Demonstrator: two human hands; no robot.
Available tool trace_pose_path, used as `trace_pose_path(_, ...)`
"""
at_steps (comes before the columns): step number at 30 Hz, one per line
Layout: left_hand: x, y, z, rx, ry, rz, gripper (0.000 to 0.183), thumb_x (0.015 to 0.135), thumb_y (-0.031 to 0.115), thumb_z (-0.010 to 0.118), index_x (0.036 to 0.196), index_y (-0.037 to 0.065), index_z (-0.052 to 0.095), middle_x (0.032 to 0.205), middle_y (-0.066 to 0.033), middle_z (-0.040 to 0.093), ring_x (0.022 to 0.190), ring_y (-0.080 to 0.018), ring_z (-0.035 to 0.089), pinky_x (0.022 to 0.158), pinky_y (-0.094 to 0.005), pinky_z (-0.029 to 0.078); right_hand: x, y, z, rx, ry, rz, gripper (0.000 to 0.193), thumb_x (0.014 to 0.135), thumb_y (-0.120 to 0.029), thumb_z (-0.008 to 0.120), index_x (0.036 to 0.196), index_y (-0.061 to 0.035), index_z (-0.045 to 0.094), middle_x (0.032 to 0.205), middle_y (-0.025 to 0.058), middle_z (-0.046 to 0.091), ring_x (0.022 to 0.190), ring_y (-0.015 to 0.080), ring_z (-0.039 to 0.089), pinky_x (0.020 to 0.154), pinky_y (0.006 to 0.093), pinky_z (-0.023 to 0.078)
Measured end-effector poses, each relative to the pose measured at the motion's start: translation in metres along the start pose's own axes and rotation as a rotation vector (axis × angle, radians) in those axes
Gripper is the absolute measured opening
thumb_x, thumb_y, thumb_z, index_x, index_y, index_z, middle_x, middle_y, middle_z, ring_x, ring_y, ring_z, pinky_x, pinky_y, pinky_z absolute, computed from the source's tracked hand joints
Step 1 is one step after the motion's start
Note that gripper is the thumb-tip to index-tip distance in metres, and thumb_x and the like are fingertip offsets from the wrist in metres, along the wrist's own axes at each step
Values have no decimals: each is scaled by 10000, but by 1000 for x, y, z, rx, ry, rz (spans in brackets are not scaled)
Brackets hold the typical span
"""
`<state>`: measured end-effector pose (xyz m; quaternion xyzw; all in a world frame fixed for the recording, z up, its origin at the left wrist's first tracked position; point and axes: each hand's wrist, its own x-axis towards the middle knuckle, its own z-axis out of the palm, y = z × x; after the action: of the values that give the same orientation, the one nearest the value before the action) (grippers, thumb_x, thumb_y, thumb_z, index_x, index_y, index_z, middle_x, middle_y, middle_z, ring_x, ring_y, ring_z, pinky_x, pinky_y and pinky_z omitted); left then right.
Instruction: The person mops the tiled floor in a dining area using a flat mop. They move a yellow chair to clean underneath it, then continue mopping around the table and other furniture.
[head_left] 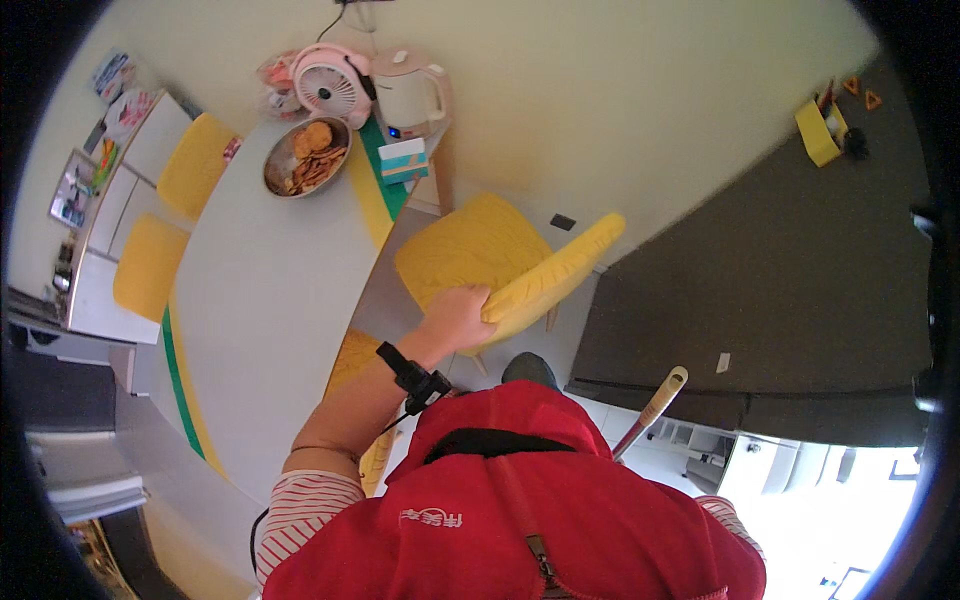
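Observation:
My left hand [462, 318] is closed around the near end of the backrest of a yellow chair [472, 242], its fingers partly hidden behind the edge. The chair's padded seat lies beyond the backrest, beside the table, and its thin legs reach the floor. A dark band with a small device [416, 382] is strapped to my left wrist. My right hand is out of sight. To the right of my red vest, a long-handled tool [652, 410] slants up with its pale handle end showing; its lower part is hidden by my body.
Left of me stands a white table [270, 290] with green and yellow edging. It carries a metal bowl of fried food [308, 158], a pink fan [333, 85], a white kettle [408, 95] and a tissue box [403, 161]. More yellow chairs [152, 265] stand at its far side.

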<state>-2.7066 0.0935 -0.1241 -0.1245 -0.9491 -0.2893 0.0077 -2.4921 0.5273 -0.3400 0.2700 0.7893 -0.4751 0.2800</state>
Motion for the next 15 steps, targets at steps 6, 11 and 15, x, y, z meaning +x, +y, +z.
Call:
trace_pose_path(6, -41, -35, -34, 49, -147, 23, 260, 636, 234, 649, 786, 33, 580, 752, -183, 609, 718, -371, 600, 628, -456, 477, 39, -36, 12, -74, -65, -43, 189, 778, -210, 662, 709, -60, 570, 632, 19, 543, 621, 120, 505, 537, 336, 419)
trace_pose_path(11, -66, -46, -49, 141, -321, -31, 238, 636, 201, 646, 779, 31, 560, 749, -184, 607, 721, -374, 599, 629, -459, 483, 77, -66, 15, -143, -130, -60, 187, 780, -203, 661, 704, -61, 565, 627, 11, 534, 617, 118, 498, 536, 332, 415)
trace_pose_path(15, -78, -66, -45, 128, -234, -216, 238, 639, 182, 640, 789, 24, 542, 750, -184, 607, 724, -377, 599, 631, -461, 485, 108, -84, 19, -193, -167, -77, 187, 783, -197, 659, 700, -61, 561, 622, 5, 526, 615, 116, 492, 536, 328, 411)
